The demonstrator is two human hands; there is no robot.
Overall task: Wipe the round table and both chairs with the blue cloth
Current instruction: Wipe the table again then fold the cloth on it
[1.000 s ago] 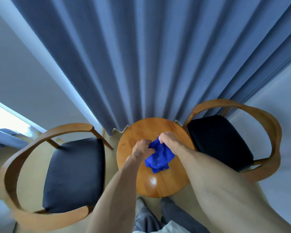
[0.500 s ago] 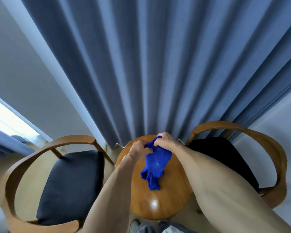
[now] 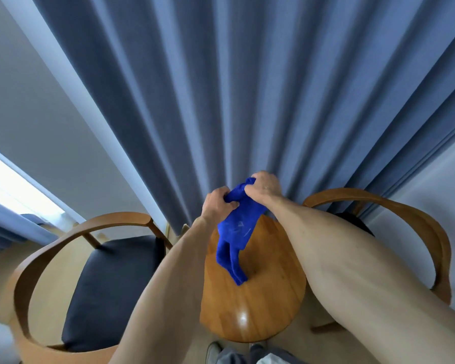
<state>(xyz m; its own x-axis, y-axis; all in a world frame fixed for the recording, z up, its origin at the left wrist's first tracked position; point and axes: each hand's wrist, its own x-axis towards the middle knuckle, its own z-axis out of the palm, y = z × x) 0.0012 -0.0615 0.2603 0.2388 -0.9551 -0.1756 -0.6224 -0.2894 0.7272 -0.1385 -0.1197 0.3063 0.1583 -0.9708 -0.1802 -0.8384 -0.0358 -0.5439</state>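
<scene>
Curtain (image 3: 247,101) behind everything | left chair (image 3: 111,282), right chair (image 3: 418,232) half hidden by forearm | round table (image 3: 260,306) between | blue cloth (image 3: 234,232) hanging, tip perhaps touching tabletop | left hand (image 3: 217,206), right hand (image 3: 263,189) each clutching its top

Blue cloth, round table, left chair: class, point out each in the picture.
blue cloth (image 3: 235,229): head view, on its hanging middle.
round table (image 3: 258,308): head view, on the bare wooden top.
left chair (image 3: 108,287): head view, on the dark seat cushion.

royal-blue cloth (image 3: 235,232), honey-brown wood table (image 3: 260,306), black chair seat (image 3: 111,290), grey-blue curtain (image 3: 221,101)
</scene>
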